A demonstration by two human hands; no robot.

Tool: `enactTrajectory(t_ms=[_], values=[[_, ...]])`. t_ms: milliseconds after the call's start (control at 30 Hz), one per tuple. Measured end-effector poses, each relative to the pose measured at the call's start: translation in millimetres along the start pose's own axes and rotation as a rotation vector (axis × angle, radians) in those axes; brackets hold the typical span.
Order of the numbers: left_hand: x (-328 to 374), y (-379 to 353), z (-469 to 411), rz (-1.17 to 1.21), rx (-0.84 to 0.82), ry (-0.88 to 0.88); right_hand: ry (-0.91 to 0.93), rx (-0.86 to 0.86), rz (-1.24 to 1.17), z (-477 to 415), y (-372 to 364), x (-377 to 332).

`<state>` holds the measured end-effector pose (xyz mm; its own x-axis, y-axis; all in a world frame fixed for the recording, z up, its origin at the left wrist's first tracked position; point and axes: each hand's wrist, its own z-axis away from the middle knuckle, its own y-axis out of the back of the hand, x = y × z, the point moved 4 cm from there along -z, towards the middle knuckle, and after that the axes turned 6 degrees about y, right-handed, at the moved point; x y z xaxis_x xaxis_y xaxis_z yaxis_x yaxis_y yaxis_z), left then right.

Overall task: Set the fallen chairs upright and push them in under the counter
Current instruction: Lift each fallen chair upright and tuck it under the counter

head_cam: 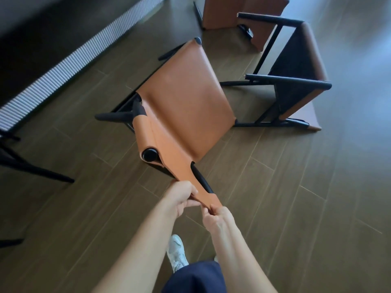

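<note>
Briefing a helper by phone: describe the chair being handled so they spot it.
Beside the ribbed counter front, find the nearest tan leather chair. Unlike the overturned chair beyond, its seat faces up, and the left hand and right hand grip its backrest.

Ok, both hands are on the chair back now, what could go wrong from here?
1. The left hand and right hand pinch only the narrow leather top of the tan chair; it could slip or twist.
2. The fallen chair lies close on the right, its legs pointing toward the held one; swinging it round could snag them.
</note>
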<state>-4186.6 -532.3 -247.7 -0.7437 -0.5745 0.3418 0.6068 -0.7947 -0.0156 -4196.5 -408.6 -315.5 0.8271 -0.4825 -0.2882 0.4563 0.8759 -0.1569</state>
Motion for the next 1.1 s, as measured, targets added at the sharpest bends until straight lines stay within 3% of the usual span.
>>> enactTrajectory(t_ms=[133, 500, 1100], values=[[27, 19, 3, 0.0, -0.012, -0.007, -0.121, 0.216, -0.375, 27, -43, 2], [85, 64, 12, 0.059, -0.046, -0.044, -0.201, 0.122, -0.414, 56, -110, 23], [140, 112, 17, 0.071, -0.106, -0.039, -0.178, 0.189, -0.485, 71, -171, 43]])
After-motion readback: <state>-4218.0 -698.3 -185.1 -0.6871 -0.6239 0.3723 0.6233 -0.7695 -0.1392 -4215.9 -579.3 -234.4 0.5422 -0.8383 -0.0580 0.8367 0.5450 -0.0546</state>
